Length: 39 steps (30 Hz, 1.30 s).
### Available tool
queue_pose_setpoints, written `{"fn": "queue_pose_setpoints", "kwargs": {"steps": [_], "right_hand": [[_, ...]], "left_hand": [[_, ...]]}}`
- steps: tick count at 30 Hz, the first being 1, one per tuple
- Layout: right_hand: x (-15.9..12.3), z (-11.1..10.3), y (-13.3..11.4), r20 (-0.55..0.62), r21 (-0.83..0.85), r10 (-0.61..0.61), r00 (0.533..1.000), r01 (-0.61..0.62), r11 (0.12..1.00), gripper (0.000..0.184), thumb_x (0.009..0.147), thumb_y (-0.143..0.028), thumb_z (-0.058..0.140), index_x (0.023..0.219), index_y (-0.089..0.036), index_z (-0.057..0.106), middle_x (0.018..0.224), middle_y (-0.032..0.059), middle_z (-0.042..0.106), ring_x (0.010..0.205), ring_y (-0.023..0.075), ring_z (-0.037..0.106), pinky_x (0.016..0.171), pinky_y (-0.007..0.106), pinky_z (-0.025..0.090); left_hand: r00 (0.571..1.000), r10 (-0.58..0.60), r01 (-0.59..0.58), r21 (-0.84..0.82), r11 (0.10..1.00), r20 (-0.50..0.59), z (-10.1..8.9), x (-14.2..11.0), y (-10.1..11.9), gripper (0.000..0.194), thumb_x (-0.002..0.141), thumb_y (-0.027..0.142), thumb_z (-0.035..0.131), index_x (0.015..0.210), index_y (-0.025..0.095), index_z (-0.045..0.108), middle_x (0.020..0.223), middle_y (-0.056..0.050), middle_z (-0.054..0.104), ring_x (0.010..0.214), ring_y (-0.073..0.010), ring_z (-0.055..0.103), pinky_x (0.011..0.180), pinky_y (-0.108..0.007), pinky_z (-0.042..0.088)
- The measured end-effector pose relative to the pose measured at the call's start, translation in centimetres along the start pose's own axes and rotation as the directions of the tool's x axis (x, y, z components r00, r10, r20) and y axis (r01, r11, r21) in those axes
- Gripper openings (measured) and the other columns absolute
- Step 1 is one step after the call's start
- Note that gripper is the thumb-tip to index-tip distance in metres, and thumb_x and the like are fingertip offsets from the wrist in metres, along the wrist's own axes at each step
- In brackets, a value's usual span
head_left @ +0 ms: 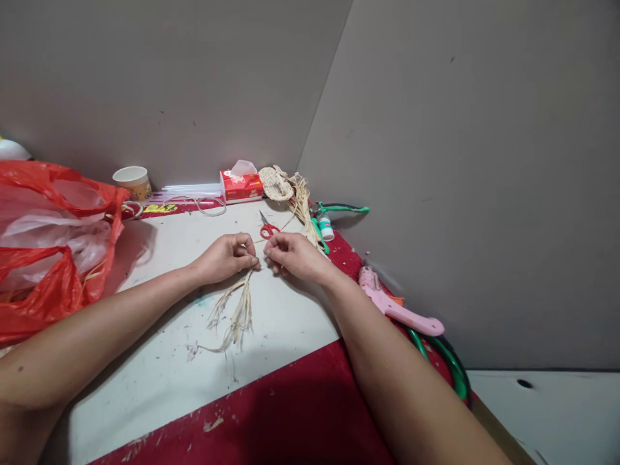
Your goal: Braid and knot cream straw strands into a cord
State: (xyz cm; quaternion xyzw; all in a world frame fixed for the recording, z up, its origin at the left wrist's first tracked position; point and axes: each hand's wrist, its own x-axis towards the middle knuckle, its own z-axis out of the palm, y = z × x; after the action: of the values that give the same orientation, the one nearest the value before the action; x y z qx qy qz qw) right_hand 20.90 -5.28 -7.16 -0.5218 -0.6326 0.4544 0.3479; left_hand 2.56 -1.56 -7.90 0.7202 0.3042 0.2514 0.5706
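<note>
Over the white board, my left hand (pixel 227 259) is closed in a pinch on a bundle of pale raffia strands (pixel 241 310). Their loose, frayed ends spread below its fingers onto the board. My right hand (pixel 299 256) is close beside it, thumb and fingers pressed together. Whatever lies in that pinch is too small to make out. Just beyond the fingertips rests a pair of small scissors (pixel 268 227) with red handles, blades pointing away. A thin strand runs between the hands near the handles.
A red plastic bag (pixel 58 239) bulges at the left. Along the back stand a paper cup (pixel 132 182), a red tissue pack (pixel 242 186) and a woven raffia piece (pixel 277 184). Green-handled pliers (pixel 346 208), a small white bottle (pixel 326 227) and a pink-handled tool (pixel 402 309) line the right wall.
</note>
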Motion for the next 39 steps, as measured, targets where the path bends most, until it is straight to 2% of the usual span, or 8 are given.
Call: {"fn": "queue_pose_setpoints", "kwargs": {"steps": [4,8,18,24,26,29,34,39], "right_hand": [[-0.2,0.2,0.0,0.079,0.018,-0.063,0.995,0.061,0.998,0.022,0.073,-0.017,0.056,0.094,-0.015,0.059,0.06,-0.0036,0.055,0.049,0.0081,0.049,0.045,0.019,0.037],[0.0,0.4,0.0,0.056,-0.162,-0.152,0.987,0.159,0.974,0.009,0.074,-0.018,0.056,0.07,-0.013,0.062,0.058,-0.0015,0.055,0.053,0.0079,0.047,0.05,0.019,0.036],[-0.7,-0.2,-0.7,0.115,-0.092,0.076,0.99,-0.066,0.994,0.008,0.075,-0.017,0.056,0.068,-0.014,0.055,0.055,-0.0008,0.059,0.04,0.0065,0.05,0.039,0.017,0.036],[-0.7,-0.2,-0.5,0.222,-0.153,0.032,0.974,0.002,0.988,0.015,0.075,-0.021,0.058,0.062,-0.013,0.058,0.055,-0.0006,0.057,0.043,0.0071,0.052,0.042,0.018,0.04],[-0.6,-0.4,-0.4,0.143,-0.16,-0.001,0.99,0.024,0.987,0.014,0.076,-0.022,0.057,0.066,-0.012,0.06,0.055,0.0,0.058,0.043,0.0076,0.052,0.042,0.018,0.039],[-0.4,-0.3,-0.4,-0.037,-0.076,-0.037,0.999,0.034,0.997,0.013,0.077,-0.019,0.055,0.086,-0.014,0.062,0.065,0.0007,0.061,0.047,0.0082,0.054,0.043,0.018,0.041],[-0.4,0.5,-0.4,0.165,0.112,-0.013,0.986,-0.005,0.994,0.016,0.073,-0.009,0.053,0.086,-0.015,0.059,0.074,0.0012,0.061,0.056,0.0086,0.057,0.046,0.018,0.044],[-0.2,0.5,-0.4,0.158,0.143,0.028,0.987,-0.051,0.988,0.016,0.072,-0.01,0.057,0.086,-0.014,0.057,0.071,0.0003,0.059,0.056,0.0092,0.058,0.047,0.018,0.046]], "left_hand": [[1.0,0.018,-0.018,0.023,1.0,0.012,-0.2,0.1,0.1,0.017,0.075,0.026,0.064,0.073,0.015,0.051,0.066,-0.001,0.065,0.068,-0.0129,0.064,0.064,-0.025,0.046],[0.999,0.03,-0.033,0.077,0.996,0.04,-0.3,0.2,0.1,0.016,0.074,0.027,0.065,0.074,0.014,0.054,0.064,0.002,0.062,0.061,-0.0093,0.059,0.06,-0.021,0.044],[1.0,-0.014,0.013,0.032,0.999,0.009,-0.4,0.3,0.3,0.017,0.069,0.022,0.069,0.069,0.013,0.055,0.061,0.002,0.06,0.057,-0.0072,0.054,0.056,-0.02,0.041],[0.999,-0.053,0.053,-0.002,0.999,0.004,-0.6,0.4,0.0,0.015,0.067,0.019,0.07,0.068,0.012,0.056,0.064,0.0,0.061,0.059,-0.0076,0.054,0.058,-0.022,0.042],[0.999,-0.041,0.041,0.01,0.999,0.006,-0.5,0.3,0.2,0.015,0.067,0.018,0.069,0.067,0.012,0.056,0.064,0.0,0.062,0.06,-0.0081,0.055,0.06,-0.022,0.043],[0.999,-0.011,0.01,0.022,1.0,0.035,-0.1,0.0,0.5,0.014,0.068,0.019,0.068,0.067,0.013,0.055,0.069,-0.001,0.064,0.065,-0.0101,0.059,0.066,-0.025,0.046],[0.994,0.061,-0.071,0.1,0.992,0.095,0.4,-0.3,0.7,0.011,0.073,0.02,0.064,0.068,0.014,0.056,0.071,0.0,0.064,0.068,-0.01,0.059,0.067,-0.023,0.046],[0.99,0.128,-0.137,0.196,0.971,0.058,0.4,-0.5,0.6,0.01,0.075,0.02,0.059,0.068,0.014,0.055,0.066,0.002,0.059,0.062,-0.008,0.054,0.061,-0.02,0.043]]}}
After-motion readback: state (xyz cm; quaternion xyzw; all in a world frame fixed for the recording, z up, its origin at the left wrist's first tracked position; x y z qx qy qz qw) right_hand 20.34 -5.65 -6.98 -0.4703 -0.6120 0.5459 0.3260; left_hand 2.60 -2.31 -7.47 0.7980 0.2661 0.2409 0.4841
